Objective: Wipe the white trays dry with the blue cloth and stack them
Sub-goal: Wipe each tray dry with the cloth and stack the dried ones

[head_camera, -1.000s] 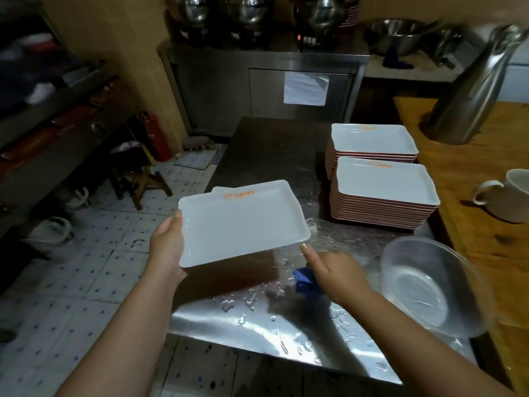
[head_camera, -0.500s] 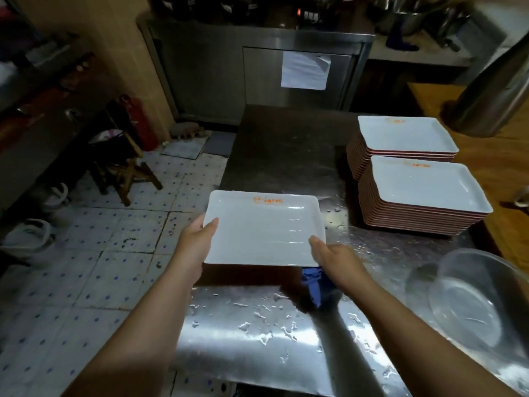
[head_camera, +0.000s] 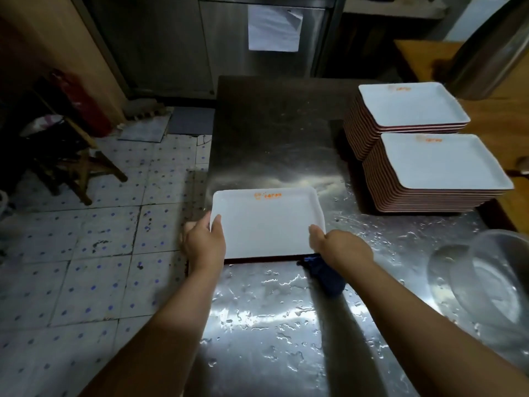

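Observation:
A white tray (head_camera: 266,222) with an orange logo lies flat and low over the left part of the wet steel table (head_camera: 272,133). My left hand (head_camera: 204,242) grips its near-left corner, thumb on top. My right hand (head_camera: 340,247) grips the near-right corner and also holds the blue cloth (head_camera: 325,275), which hangs bunched under the palm. Two stacks of white trays with red edges stand at the right: a near stack (head_camera: 440,164) and a far stack (head_camera: 409,107).
A clear plastic bowl (head_camera: 486,279) sits at the table's right near corner. A wooden counter (head_camera: 515,98) with a steel jug (head_camera: 492,50) lies to the right. Water drops cover the near table. Tiled floor and a wooden stool (head_camera: 83,167) are to the left.
The tray has come down from a tilted, raised hold to level just over the table. My right hand, with the cloth, moved from below the tray onto its near-right corner.

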